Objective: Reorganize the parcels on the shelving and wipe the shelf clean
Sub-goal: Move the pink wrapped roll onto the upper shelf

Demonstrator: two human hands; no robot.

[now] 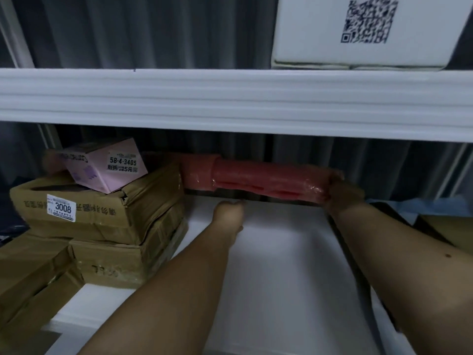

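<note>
The right hand (341,198) grasps one end of a long red plastic-wrapped roll parcel (266,181) above the white shelf board (276,252), while the left hand (229,210) reaches underneath it, its grip impossible to tell

This looks like a parcel pick-up or storage room. White metal shelving (230,98) runs in tiers, one board above the hands and a white shelf (276,265) beneath them. To the left of the left hand (229,212) sit stacked, taped cardboard boxes (102,221), one bearing a sticker with the number 3008 (61,208), and on top a pink box (107,167) labelled 58-4-3405. Above the right hand (340,196), on the upper tier, stands a white box with a QR code (363,29). A grey curtain (153,29) hangs behind the shelving.
</note>
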